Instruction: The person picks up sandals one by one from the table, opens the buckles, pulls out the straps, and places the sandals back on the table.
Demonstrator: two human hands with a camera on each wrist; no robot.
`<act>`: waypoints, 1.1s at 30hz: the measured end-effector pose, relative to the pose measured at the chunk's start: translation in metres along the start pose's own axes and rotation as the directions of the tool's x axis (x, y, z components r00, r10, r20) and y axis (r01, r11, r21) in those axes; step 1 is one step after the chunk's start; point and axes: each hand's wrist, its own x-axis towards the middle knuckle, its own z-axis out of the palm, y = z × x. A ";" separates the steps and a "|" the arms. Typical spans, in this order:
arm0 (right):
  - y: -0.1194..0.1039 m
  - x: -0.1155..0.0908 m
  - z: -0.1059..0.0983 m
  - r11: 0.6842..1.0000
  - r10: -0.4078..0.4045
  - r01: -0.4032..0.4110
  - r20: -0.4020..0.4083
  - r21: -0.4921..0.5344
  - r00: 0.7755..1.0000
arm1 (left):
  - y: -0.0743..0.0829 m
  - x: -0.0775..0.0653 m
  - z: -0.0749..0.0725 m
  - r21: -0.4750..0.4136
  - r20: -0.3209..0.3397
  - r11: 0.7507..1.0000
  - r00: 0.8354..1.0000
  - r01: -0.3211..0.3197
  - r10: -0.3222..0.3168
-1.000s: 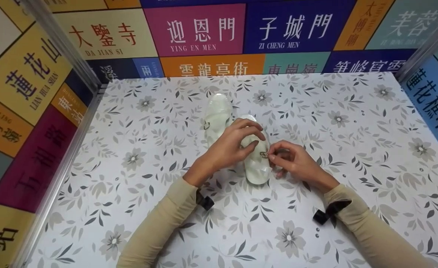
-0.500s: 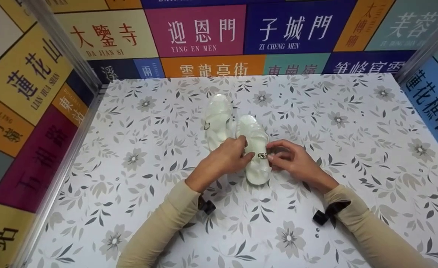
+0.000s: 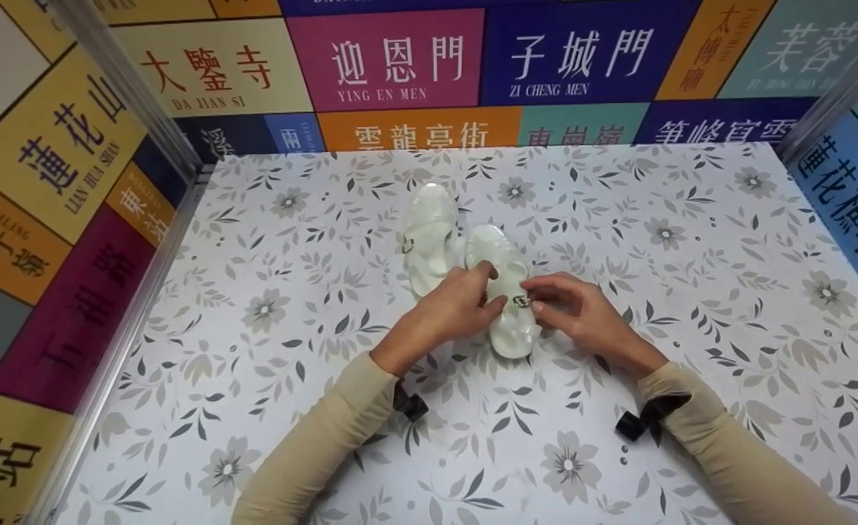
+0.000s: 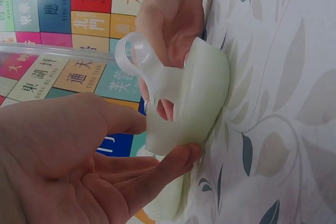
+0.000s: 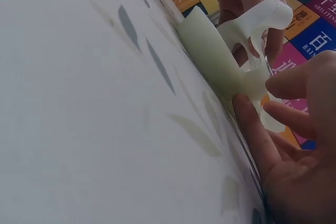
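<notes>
A pale greenish-white jelly sandal (image 3: 489, 244) lies on the table, a small metal buckle (image 3: 522, 301) on its right side. My left hand (image 3: 458, 306) holds the sandal's left side; in the left wrist view, the thumb is at the upper edge and a fingertip against the sole (image 4: 207, 93). On the opposite side, my right hand (image 3: 578, 310) pinches the sandal by the buckle, one finger low along the sole in the right wrist view. The matching sandal (image 3: 430, 208) lies just left and farther back, partly hidden by my left hand.
A white tabletop with grey leaf and flower print (image 3: 327, 452) spreads around the sandals. Colourful panels with Chinese lettering (image 3: 389, 58) stand along its back and sides. Black wrist cameras (image 3: 630, 425) are strapped to both sleeves.
My left hand has come down from over the nearer sandal to grip its left side. That sandal has shifted slightly right and turned a little. My right hand stays by the buckle.
</notes>
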 end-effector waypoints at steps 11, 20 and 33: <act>-0.001 0.007 -0.001 0.998 -0.054 0.055 -0.093 0.012 0.994 | 0.002 0.012 0.014 -0.037 -0.154 0.999 0.988 -0.037 0.030; 0.000 0.026 -0.006 0.995 -0.081 0.090 -0.176 0.043 0.981 | 0.003 0.034 0.022 -0.064 -0.275 0.998 0.962 -0.021 0.003; 0.009 0.065 -0.020 0.997 -0.025 0.043 -0.274 0.059 0.961 | 0.003 0.077 0.039 -0.044 -0.378 0.996 0.922 0.075 -0.086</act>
